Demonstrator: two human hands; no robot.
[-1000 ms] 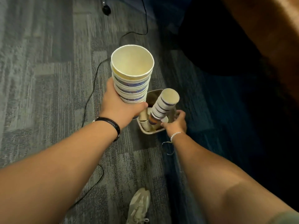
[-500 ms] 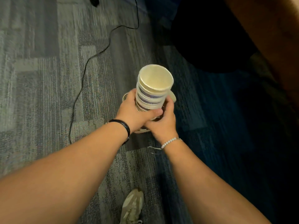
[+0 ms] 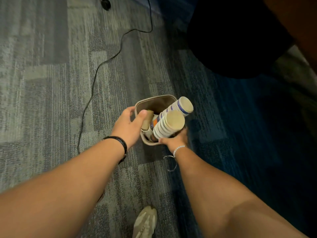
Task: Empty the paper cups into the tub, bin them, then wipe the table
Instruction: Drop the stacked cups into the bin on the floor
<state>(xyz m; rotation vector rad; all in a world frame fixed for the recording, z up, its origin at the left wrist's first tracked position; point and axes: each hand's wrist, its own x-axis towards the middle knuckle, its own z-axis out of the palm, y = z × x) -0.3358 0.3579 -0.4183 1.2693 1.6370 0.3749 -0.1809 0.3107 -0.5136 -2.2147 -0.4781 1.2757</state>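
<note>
A small beige bin (image 3: 154,98) stands on the carpet. Two stacks of striped paper cups lean in it, bottoms up: a far stack (image 3: 181,105) against the right rim and a near stack (image 3: 169,124) in front of it. My right hand (image 3: 175,140) grips the lower end of the near stack at the bin's near right corner. My left hand (image 3: 127,126) straddles the bin's left rim, thumb inside over a brown cardboard tube (image 3: 147,121), fingers outside. More rubbish lies deeper in the bin, mostly hidden.
A black cable (image 3: 96,74) runs across the grey carpet left of the bin. A large dark round shape (image 3: 231,40) sits at the upper right on blue carpet. My shoe (image 3: 145,222) shows at the bottom.
The stack I held upright in my left hand has been turned bottom up and lowered into the bin beside the other. My left hand let go and moved to the rim.
</note>
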